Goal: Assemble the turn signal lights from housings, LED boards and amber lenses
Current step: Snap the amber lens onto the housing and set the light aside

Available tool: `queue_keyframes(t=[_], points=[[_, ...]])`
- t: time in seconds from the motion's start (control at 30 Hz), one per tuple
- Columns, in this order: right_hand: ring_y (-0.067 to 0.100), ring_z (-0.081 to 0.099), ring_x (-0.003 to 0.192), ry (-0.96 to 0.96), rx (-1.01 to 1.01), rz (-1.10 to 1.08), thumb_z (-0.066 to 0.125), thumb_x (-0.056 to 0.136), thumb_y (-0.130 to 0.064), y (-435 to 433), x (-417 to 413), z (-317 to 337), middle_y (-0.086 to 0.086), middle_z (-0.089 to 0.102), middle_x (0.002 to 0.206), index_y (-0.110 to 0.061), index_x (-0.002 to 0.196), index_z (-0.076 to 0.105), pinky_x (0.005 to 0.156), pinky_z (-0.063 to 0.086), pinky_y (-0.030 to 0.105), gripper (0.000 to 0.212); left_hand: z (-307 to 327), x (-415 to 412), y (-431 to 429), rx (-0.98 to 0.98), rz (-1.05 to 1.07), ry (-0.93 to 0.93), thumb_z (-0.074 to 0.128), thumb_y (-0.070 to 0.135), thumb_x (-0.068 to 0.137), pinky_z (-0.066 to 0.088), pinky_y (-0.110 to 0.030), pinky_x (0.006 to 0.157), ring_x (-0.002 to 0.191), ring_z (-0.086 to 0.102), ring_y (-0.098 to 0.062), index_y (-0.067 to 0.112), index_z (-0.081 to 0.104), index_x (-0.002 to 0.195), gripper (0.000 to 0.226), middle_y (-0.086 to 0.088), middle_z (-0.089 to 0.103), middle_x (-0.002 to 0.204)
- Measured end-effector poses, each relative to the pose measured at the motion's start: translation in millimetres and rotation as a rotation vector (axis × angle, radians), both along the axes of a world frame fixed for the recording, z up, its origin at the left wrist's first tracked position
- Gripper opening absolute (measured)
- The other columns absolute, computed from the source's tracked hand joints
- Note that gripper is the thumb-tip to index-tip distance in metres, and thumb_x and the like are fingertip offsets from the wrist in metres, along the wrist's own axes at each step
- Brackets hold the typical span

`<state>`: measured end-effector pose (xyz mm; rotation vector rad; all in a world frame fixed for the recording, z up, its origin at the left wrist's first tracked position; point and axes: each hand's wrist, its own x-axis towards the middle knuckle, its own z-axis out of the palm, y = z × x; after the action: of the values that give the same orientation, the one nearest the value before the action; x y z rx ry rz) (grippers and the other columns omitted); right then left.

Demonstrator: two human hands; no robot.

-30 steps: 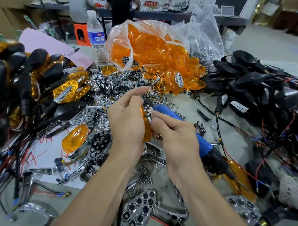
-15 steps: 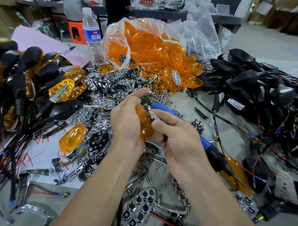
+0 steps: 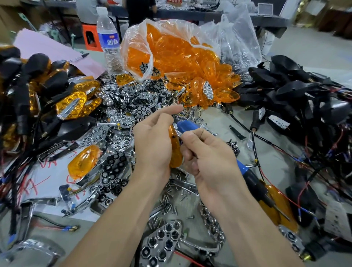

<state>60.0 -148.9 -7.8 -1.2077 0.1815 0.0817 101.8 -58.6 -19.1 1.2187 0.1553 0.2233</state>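
Two hands meet at the centre of the frame. The left hand (image 3: 152, 144) wraps an amber lens (image 3: 175, 150) held on edge, forefinger stretched out. The right hand (image 3: 211, 158) pinches the lens's right edge with curled fingers. A blue-handled screwdriver (image 3: 187, 126) lies just behind, and the bag of amber lenses (image 3: 171, 57) sits at upper centre.

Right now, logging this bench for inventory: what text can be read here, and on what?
"蓝标" (likely): water bottle label; smaller print unreadable.
Red sign, top edge: cut off, unreadable.
Red handwriting on white paper: illegible.
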Motion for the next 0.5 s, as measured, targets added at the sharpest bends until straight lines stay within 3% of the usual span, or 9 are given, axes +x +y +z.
queue_keyframes(t=[0.23, 0.4, 0.5], points=[[0.007, 0.027, 0.042, 0.007, 0.089, -0.023, 0.058, 0.102, -0.007, 9, 0, -6, -0.001, 0.042, 0.055, -0.015, 0.071, 0.048, 0.044, 0.022, 0.021, 0.033, 0, -1, 1, 0.034, 0.092, -0.048, 0.051, 0.002, 0.09, 0.031, -0.022, 0.042, 0.041, 0.034, -0.009, 0.025, 0.082, 0.082, 0.04, 0.015, 0.045, 0.046], [0.006, 0.028, 0.038, 0.084, 0.232, -0.021, 0.06, 0.102, -0.014, 11, -1, -10, -0.002, 0.042, 0.052, -0.018, 0.071, 0.049, 0.04, 0.027, 0.02, 0.033, -1, -1, 4, 0.174, 0.114, -0.165, 0.051, 0.011, 0.085, 0.025, -0.034, 0.039, 0.041, 0.033, -0.019, 0.023, 0.081, 0.087, 0.033, 0.014, 0.044, 0.044], [0.007, 0.028, 0.036, 0.165, 0.344, 0.01, 0.06, 0.101, -0.015, 9, 0, -11, -0.002, 0.043, 0.05, -0.018, 0.071, 0.053, 0.037, 0.03, 0.02, 0.031, -2, 1, 5, 0.287, 0.141, -0.214, 0.051, 0.012, 0.084, 0.025, -0.027, 0.039, 0.039, 0.032, -0.013, 0.029, 0.081, 0.086, 0.035, 0.013, 0.047, 0.043]])
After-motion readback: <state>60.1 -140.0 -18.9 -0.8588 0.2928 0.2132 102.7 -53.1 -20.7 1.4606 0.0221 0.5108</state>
